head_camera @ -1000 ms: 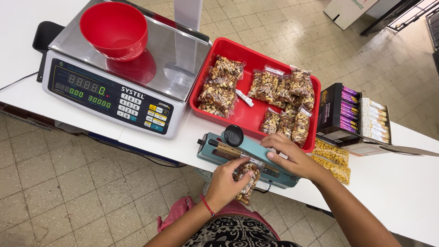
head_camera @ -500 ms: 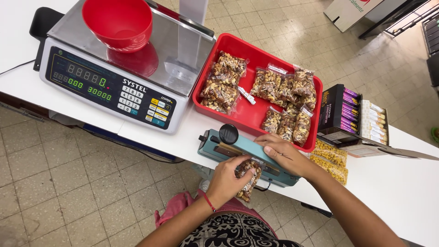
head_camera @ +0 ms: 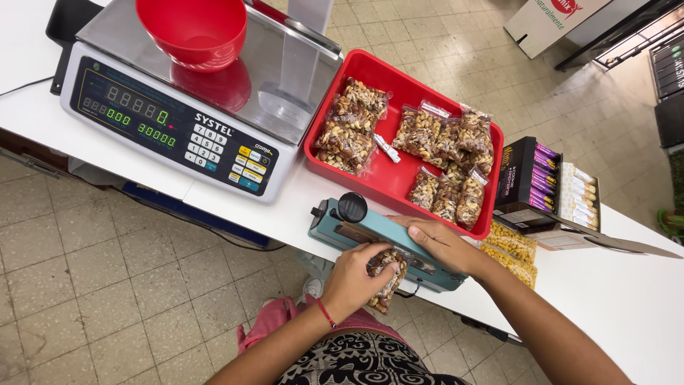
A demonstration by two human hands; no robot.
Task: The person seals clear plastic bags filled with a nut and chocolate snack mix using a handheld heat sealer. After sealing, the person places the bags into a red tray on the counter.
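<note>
Since the earlier frame both hands have hardly moved: the left hand fingers grip a bag of nuts under the teal sealer at the desk edge, bag's long axis pointing toward the person. The right hand presses flat, fingers spread, on the sealer's bar, with the red tray just behind

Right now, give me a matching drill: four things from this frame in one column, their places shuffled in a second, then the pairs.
Things:
1. round red plastic bowl
2. clear bag of mixed nuts in the left hand
3. right hand
4. black display box of purple-tipped packets

Places:
A. pressing down on the teal heat sealer's arm
B. right of the red rectangular tray
C. on the steel pan of the weighing scale
D. held at the sealer's front edge

Pairs: 1-C, 2-D, 3-A, 4-B
</note>
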